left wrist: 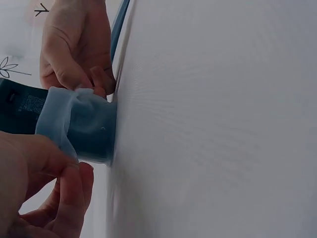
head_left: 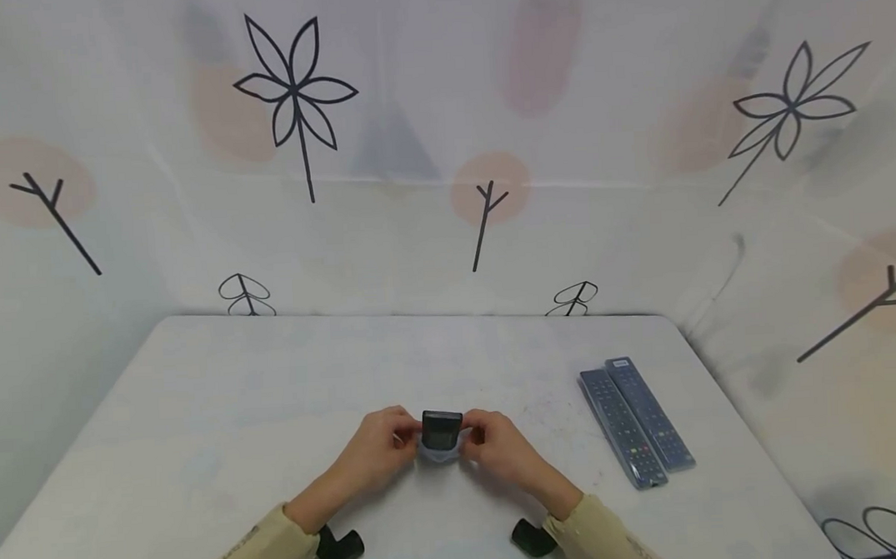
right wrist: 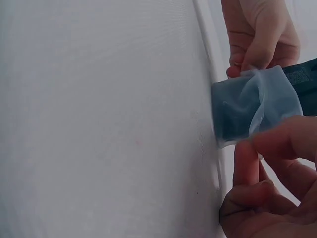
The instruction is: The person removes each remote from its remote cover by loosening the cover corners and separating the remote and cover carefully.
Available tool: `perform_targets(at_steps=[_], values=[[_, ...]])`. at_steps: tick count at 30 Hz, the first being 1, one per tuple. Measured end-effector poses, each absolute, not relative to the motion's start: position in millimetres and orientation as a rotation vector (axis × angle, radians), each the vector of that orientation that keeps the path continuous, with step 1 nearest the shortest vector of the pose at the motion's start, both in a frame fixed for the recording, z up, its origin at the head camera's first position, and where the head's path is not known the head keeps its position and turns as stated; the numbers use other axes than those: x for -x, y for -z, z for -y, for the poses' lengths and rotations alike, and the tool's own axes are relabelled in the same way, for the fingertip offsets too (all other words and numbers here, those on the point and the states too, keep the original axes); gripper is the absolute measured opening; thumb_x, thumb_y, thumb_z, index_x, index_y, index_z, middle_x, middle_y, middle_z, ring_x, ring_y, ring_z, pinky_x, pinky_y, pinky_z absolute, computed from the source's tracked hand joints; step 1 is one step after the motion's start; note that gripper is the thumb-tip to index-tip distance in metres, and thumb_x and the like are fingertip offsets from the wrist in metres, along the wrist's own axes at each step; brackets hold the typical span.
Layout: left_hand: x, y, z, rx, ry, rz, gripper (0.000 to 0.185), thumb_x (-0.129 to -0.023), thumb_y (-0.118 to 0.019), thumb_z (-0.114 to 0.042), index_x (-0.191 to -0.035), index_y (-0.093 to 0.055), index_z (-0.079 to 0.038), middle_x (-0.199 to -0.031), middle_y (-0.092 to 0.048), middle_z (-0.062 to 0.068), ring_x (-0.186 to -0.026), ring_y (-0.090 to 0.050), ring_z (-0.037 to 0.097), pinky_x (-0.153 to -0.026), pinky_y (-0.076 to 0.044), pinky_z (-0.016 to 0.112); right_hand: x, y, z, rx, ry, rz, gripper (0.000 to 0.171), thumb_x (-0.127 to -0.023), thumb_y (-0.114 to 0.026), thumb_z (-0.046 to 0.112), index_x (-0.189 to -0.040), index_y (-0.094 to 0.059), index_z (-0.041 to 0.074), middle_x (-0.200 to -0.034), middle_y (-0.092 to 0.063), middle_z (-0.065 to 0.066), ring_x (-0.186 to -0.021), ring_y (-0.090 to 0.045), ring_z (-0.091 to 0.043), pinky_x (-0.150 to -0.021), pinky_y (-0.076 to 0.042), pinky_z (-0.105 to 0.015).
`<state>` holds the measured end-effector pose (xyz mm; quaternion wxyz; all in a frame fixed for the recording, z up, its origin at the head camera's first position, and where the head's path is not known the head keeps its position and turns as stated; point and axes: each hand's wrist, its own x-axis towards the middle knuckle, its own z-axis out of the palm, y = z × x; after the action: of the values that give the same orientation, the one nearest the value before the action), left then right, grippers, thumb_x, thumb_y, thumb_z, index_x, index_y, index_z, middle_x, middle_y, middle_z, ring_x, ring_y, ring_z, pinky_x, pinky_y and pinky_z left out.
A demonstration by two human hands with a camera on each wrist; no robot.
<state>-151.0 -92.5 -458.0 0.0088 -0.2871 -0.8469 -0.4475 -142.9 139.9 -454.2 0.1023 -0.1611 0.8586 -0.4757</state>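
A dark remote [head_left: 442,427] stands on end on the white table [head_left: 236,422], its lower end inside a translucent blue sleeve [head_left: 439,454]. My left hand [head_left: 404,438] pinches the sleeve's left edge and my right hand [head_left: 476,435] pinches its right edge. In the left wrist view the sleeve [left wrist: 84,124] is bunched round the remote [left wrist: 20,106], with my left hand [left wrist: 69,168] below it and the right hand's fingers [left wrist: 74,54] above. The right wrist view shows the sleeve [right wrist: 252,104] with the right hand's fingers [right wrist: 277,141] on it and the left hand's fingers [right wrist: 257,39] beyond.
Two long remotes in bluish sleeves [head_left: 634,421] lie side by side at the right of the table. A patterned white curtain [head_left: 414,189] hangs behind and to both sides. Black wrist mounts [head_left: 340,548] show near the front edge.
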Motion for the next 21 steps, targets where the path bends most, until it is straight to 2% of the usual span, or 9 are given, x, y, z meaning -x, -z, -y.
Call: perform_targets(at_steps=[7,21], values=[[154.2,458.9,88.7,0.86,1.329,2.647,0.027,-0.08,-0.064,0.009,-0.1,-0.077,-0.002,-0.082,-0.063,-0.005,-0.074,-0.057,0.008,-0.064,-0.051,0.023,144.0,455.5,-140.7,0.415,1.416,-2.532,0.026,-0.085,-0.064,-0.006,-0.11,-0.068,0.0,-0.084,-0.06,-0.002,-0.071,-0.052,-0.017,-0.061,-0.044,-0.029],[157.4,461.7,87.5,0.894,1.295,2.657,0.024,-0.075,-0.065,0.009,-0.094,-0.076,-0.002,-0.079,-0.062,-0.004,-0.073,-0.058,0.011,-0.066,-0.05,0.025,144.0,454.0,-137.7,0.413,1.388,-2.553,0.025,-0.082,-0.066,-0.006,-0.108,-0.067,-0.004,-0.084,-0.061,-0.003,-0.069,-0.053,-0.014,-0.059,-0.045,-0.028]])
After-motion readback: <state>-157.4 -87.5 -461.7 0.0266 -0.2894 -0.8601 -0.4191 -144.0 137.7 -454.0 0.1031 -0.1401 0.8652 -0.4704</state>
